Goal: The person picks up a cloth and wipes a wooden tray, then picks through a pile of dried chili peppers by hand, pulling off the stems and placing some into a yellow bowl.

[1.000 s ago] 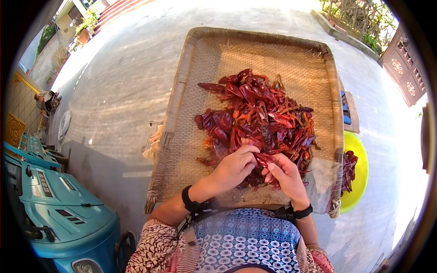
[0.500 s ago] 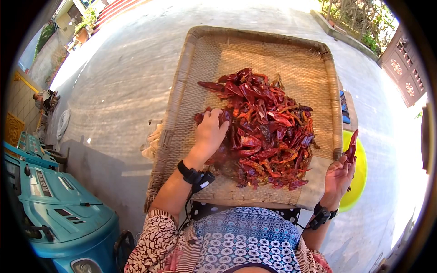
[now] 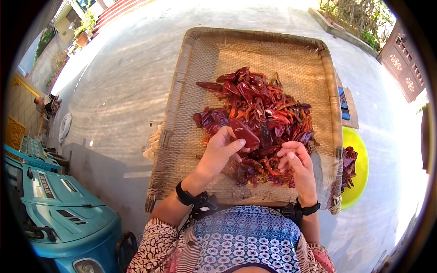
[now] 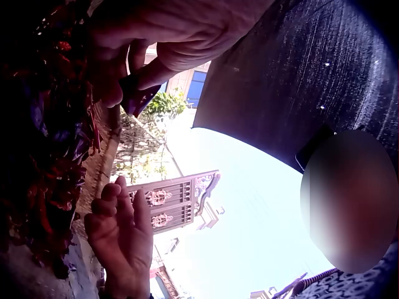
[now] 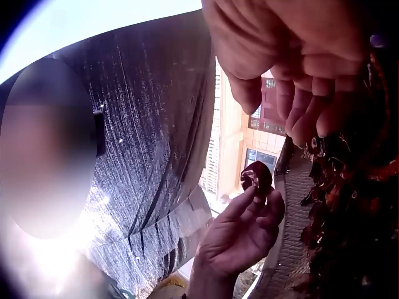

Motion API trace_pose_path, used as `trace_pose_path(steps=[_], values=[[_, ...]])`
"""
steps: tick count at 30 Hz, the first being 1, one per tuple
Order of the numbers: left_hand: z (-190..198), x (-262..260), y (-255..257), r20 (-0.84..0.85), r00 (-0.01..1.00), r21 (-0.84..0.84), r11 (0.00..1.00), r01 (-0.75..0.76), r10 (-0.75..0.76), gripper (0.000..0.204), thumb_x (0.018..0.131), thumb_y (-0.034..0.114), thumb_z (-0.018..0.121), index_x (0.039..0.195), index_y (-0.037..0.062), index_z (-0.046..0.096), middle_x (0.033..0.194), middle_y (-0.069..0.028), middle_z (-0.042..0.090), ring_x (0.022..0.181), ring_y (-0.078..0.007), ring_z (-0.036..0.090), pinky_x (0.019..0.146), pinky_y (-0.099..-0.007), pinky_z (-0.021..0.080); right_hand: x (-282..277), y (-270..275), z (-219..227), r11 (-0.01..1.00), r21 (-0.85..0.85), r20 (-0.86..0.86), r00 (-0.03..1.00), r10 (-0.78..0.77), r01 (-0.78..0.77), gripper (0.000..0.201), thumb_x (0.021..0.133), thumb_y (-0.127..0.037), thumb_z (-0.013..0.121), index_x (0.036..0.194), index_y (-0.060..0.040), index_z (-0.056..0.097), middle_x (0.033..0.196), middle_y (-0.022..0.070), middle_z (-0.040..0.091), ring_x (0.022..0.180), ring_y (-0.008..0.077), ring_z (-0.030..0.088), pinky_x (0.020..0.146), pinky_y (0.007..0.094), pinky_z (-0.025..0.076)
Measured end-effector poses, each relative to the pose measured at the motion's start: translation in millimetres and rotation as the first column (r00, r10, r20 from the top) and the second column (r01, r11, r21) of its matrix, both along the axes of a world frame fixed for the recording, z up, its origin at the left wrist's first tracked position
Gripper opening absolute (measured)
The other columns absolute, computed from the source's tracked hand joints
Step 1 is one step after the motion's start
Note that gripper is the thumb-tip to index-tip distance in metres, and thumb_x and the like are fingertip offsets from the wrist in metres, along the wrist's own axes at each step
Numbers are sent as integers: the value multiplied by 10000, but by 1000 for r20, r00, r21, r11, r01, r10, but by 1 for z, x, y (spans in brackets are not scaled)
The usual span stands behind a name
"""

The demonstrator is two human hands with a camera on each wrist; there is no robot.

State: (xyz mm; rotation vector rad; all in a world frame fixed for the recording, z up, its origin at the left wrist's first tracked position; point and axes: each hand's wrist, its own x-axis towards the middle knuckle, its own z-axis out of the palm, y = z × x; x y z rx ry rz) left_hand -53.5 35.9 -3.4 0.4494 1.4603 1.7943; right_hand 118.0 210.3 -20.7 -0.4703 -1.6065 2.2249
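Note:
Dried red chillies (image 3: 255, 98) lie heaped on a woven tray (image 3: 205, 54). My left hand (image 3: 218, 152) pinches one broad dark red chilli (image 3: 245, 133) between thumb and fingers above the near side of the heap. Just to its right, my right hand (image 3: 300, 170) hovers over the heap with relaxed, slightly bent fingers and nothing visible in them. In the right wrist view the left hand (image 5: 240, 240) holds the chilli (image 5: 256, 177) up by one end, apart from the right hand (image 5: 293, 56).
A yellow-green basin (image 3: 362, 159) with dark red chillies (image 3: 349, 168) stands right of the tray, below a phone (image 3: 343, 102) on a board. At the left is a turquoise vehicle (image 3: 68, 204). A cloth (image 3: 154, 143) shows beside the tray's left edge.
My left hand has moved from the heap's left side toward the middle and now lifts a chilli. The right hand has come back from the basin, and the chilli it held is gone from it.

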Motion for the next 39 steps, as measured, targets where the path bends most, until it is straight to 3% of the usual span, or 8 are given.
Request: trace_pose_path(steps=[12,18,22,25,27,29,33,39], values=[[-20,32,8,104,986,11,991,133,-133,269,978,286,577,1142,72,574,961,-17,642,790,-101,611,647,-231,502,-15,-24,-11,994,24,53,993,103,-104,188,958,-162,610,1072,-13,598,860,-12,615,745,43,556,680,195,458],[-33,15,10,319,861,106,917,384,-397,355,983,399,544,1111,69,579,987,-25,633,767,-103,602,628,-236,480,-7,-17,-17,982,46,96,980,176,-181,161,957,-161,614,1039,-23,611,835,-15,626,728,45,563,667,197,462],[-9,-2,10,-122,942,-300,917,265,-312,313,963,329,594,1079,39,569,949,-30,608,741,-99,586,627,-233,475,5,-2,-11,1000,11,81,997,-16,15,180,966,-203,600,1030,-35,611,801,0,640,697,62,579,636,220,457],[9,-42,10,-711,638,-436,897,-74,-294,324,907,167,655,1151,-15,542,1081,-100,578,729,-118,598,668,-265,505,24,34,-23,932,-151,-71,937,-342,329,194,995,-233,546,1058,-63,615,857,29,669,673,88,569,598,233,449],[2,-87,16,-677,695,-454,881,-135,-243,356,894,135,651,1192,-19,531,1130,-127,564,736,-128,609,682,-279,517,48,65,-33,768,-456,-115,826,-551,449,212,983,-242,567,1076,-57,610,892,42,674,691,106,573,626,241,472],[-10,-130,22,-754,619,-466,842,-271,-218,383,853,157,656,1192,8,558,1199,-183,551,1055,-319,583,933,-379,469,76,102,-54,720,-616,-301,749,-591,321,268,989,-265,553,1151,-55,593,989,46,682,743,116,572,680,263,496],[-49,-185,38,-830,545,-376,841,-390,-118,397,869,87,585,1260,36,542,1239,-176,541,1134,-363,544,988,-396,438,106,121,-65,576,-795,-331,659,-675,191,419,992,-357,515,1246,-25,548,1119,90,662,789,157,576,690,296,513],[-61,-199,49,-883,388,-445,735,-511,-265,372,853,7,511,1207,91,583,1211,-160,556,1115,-374,551,947,-434,455,95,102,-68,728,-658,-373,757,-537,193,429,995,-345,500,1286,-31,522,1080,75,655,797,162,575,683,284,501]])
